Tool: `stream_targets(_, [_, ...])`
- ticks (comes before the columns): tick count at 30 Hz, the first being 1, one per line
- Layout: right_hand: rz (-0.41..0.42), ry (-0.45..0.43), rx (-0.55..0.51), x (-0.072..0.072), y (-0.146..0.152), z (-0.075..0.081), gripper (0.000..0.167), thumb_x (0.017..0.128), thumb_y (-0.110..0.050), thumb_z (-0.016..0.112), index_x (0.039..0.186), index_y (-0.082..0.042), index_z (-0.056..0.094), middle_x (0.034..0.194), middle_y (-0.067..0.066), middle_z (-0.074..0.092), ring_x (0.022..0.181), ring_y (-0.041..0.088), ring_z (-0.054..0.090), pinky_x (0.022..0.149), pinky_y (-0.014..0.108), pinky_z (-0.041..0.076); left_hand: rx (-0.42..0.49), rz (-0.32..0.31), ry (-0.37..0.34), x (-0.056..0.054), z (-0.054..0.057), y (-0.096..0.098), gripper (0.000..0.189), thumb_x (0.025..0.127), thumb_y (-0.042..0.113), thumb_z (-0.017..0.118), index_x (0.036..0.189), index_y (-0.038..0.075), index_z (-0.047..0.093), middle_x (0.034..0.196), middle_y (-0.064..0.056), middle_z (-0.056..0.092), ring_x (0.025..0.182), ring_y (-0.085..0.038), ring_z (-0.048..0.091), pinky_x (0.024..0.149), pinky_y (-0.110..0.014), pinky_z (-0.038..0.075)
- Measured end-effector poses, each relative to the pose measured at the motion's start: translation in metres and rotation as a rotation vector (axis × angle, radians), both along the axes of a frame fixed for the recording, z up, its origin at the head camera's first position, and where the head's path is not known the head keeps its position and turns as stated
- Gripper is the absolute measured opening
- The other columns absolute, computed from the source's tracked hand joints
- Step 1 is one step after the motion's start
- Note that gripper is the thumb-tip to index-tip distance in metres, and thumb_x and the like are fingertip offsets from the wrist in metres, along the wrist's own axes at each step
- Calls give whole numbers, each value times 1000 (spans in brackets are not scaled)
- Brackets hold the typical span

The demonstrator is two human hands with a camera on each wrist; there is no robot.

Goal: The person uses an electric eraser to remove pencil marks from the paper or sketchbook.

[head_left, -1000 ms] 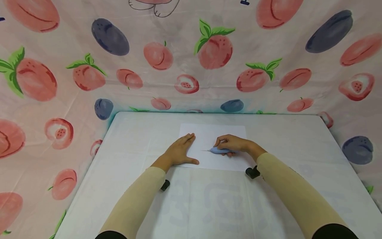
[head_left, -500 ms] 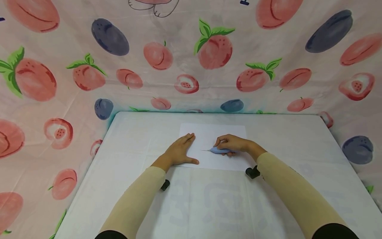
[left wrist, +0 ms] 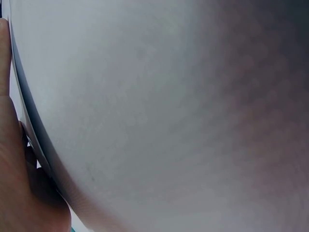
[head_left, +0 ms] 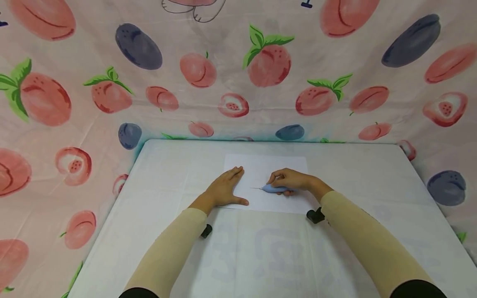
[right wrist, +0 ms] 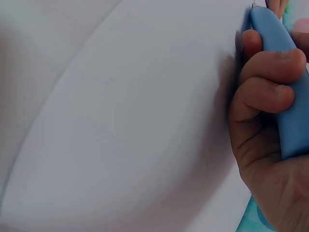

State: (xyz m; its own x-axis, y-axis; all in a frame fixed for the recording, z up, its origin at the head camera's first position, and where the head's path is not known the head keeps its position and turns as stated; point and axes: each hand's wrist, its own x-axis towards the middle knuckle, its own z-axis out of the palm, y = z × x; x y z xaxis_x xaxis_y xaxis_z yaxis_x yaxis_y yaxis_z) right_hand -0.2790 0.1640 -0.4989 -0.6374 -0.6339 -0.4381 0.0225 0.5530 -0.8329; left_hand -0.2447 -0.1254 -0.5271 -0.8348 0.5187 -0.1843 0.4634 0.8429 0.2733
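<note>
A sheet of white paper (head_left: 275, 163) lies on the table. My left hand (head_left: 225, 188) rests on the left part of it, fingers straight and thumb spread; in the left wrist view that hand (left wrist: 24, 183) shows at the left edge. My right hand (head_left: 288, 179) grips a blue-handled tool (head_left: 273, 188) with a thin metal tip pointing left, low over the paper. In the right wrist view, curled fingers (right wrist: 268, 94) wrap the smooth blue handle (right wrist: 294, 125). A fine dark line continues from the tip; I cannot tell whether it is a needle or a mark. The tool's exact kind is unclear.
The white-covered table (head_left: 179, 165) extends around the paper. Behind it and along the sides hangs a pink cloth (head_left: 223, 37) printed with fruit. A black wrist camera (head_left: 315, 215) sits below the right wrist, another black camera (head_left: 206, 231) below the left.
The blue-handled tool's tip and the line at it have shifted very slightly left. The left hand stays in place on the paper.
</note>
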Motion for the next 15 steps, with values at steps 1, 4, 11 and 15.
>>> stream_targets(1, [-1, -6, 2, 0, 0, 0, 22, 100, -18, 55, 116, -9, 67, 72, 8, 66, 46, 13, 43, 48, 23, 41, 3, 1, -3, 0, 0, 0, 118, 73, 79, 63, 159, 15, 14, 166, 3, 10, 153, -17, 9, 123, -36, 16])
stream_targets(4, [-1, -4, 4, 0, 0, -1, 22, 100, -18, 55, 116, -9, 67, 71, 8, 65, 46, 13, 43, 48, 22, 41, 2, -3, -6, 0, -1, 0, 118, 73, 79, 62, 159, 15, 13, 166, 3, 9, 153, -17, 8, 123, -36, 16])
stream_targets(11, [-9, 5, -4, -1, 0, -1, 23, 101, -20, 55, 118, -10, 67, 73, 8, 65, 47, 14, 44, 48, 23, 42, -6, -7, 11, -1, -1, -1, 117, 74, 79, 62, 159, 15, 13, 166, 2, 9, 153, -17, 9, 123, -36, 16])
stream_targets(15, [8, 7, -8, -1, 0, -1, 24, 100, -21, 56, 117, -9, 67, 73, 8, 66, 47, 14, 44, 48, 24, 42, -11, -4, 1, -1, -1, -1, 118, 74, 80, 61, 159, 16, 12, 166, 4, 8, 153, -16, 8, 124, -35, 15])
